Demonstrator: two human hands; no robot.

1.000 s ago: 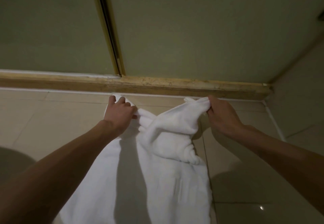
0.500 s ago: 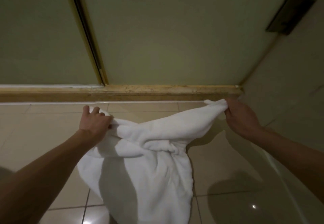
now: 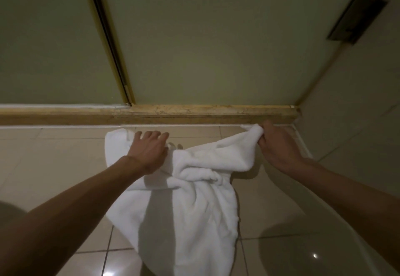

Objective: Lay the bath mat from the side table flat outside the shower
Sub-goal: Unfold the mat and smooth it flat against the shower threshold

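Our left hand (image 3: 149,149) lies flat with fingers spread, pressing the left corner of the bath mat (image 3: 194,200) onto the tiled floor (image 3: 54,167). The mat bunches between our hands. Our right hand (image 3: 276,143) pinches its right corner, raised just beside the shower threshold (image 3: 194,113).

I see the white terry bath mat (image 3: 205,221) part-spread on the tiled floor (image 3: 54,167), bunched and twisted across its middle, far-left corner flat, far-right corner raised near the shower threshold (image 3: 194,113).
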